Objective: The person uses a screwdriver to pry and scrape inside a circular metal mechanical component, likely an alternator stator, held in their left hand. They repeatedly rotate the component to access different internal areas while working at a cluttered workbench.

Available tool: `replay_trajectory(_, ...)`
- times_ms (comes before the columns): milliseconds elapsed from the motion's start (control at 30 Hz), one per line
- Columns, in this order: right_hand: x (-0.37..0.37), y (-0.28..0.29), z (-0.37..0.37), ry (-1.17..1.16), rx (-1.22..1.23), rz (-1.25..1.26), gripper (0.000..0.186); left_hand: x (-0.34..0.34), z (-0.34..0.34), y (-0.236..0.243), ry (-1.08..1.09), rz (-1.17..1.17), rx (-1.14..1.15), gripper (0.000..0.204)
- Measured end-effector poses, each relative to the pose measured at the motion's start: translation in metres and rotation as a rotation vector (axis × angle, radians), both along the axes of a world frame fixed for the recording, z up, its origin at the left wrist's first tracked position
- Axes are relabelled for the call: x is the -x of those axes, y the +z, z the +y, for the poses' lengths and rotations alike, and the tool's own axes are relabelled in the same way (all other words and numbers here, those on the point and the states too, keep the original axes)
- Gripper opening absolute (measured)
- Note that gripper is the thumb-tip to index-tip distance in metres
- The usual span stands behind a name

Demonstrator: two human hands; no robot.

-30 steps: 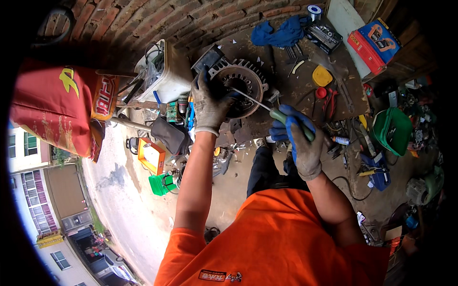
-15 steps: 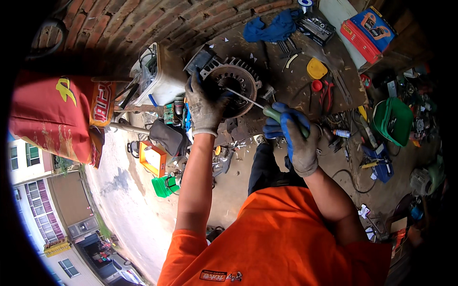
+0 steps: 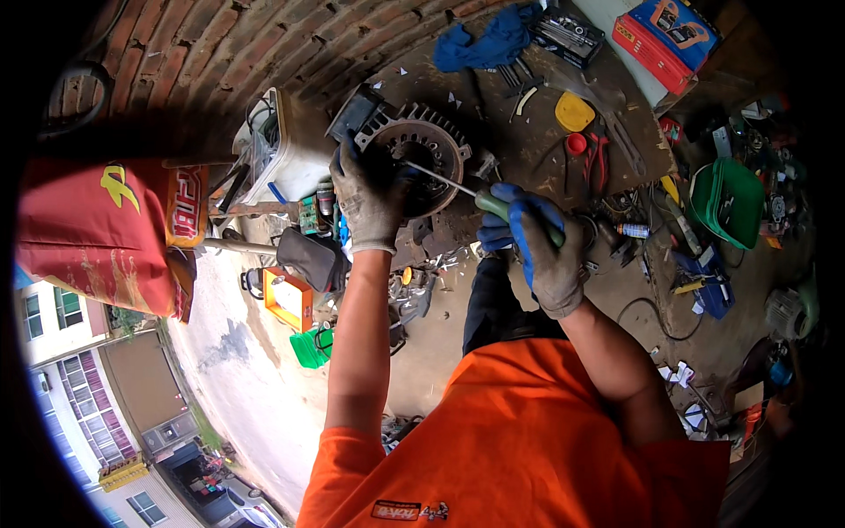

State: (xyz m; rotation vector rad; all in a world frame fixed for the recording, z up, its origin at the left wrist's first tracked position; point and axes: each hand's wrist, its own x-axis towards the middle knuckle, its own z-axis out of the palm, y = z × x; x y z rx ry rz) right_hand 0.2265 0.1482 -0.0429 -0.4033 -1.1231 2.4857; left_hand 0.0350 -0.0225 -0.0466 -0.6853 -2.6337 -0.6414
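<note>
A finned metal electric motor housing (image 3: pixel 454 151) lies on the worktable with its round opening facing up. Both my hands wear grey gloves with blue, dirt-darkened fingers. My left hand (image 3: pixel 367 198) is closed on the housing's left side, its thumb toward the opening and its fingertips partly lost in shadow. A screwdriver (image 3: pixel 495 207) with a green handle and long metal shaft is gripped in my right hand (image 3: pixel 543 251), to the right of the housing. Its shaft slants up and left into the opening, and the tip is hard to make out near my left thumb.
On the dark worktable (image 3: pixel 519 141) lie red-handled pliers (image 3: pixel 598 160), a yellow round object (image 3: pixel 575 113), a blue cloth (image 3: pixel 480 42) and a socket set (image 3: pixel 568 37). A white bin (image 3: pixel 282 154) stands left. Tools and a green basket (image 3: pixel 729 207) crowd the right; a brick wall (image 3: pixel 220 62) rises behind.
The view has shifted slightly. The screwdriver remains in my right hand with its shaft in the housing's opening, and my left hand stays on the housing.
</note>
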Motion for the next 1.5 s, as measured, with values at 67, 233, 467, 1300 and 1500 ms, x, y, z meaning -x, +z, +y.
replay_trajectory(67,-0.002,0.003,0.002,0.002,0.010,-0.006,0.030,-0.001,-0.001,-0.002,-0.013,0.015,-0.011,0.102)
replay_trajectory(233,-0.006,-0.005,0.002,0.042,-0.056,0.005,0.036,-0.002,-0.002,-0.001,-0.046,0.023,-0.025,0.099)
replay_trajectory(467,-0.005,-0.008,-0.003,0.041,0.016,0.027,0.035,0.001,-0.006,-0.005,-0.038,-0.005,-0.046,0.098)
replay_trajectory(1300,0.053,0.016,-0.016,-0.130,-0.800,0.003,0.032,0.003,-0.005,-0.005,-0.101,0.063,-0.027,0.085)
replay_trajectory(1500,0.061,0.013,-0.023,-0.119,-0.722,0.020,0.031,0.013,-0.012,-0.012,-0.072,0.005,-0.098,0.085)
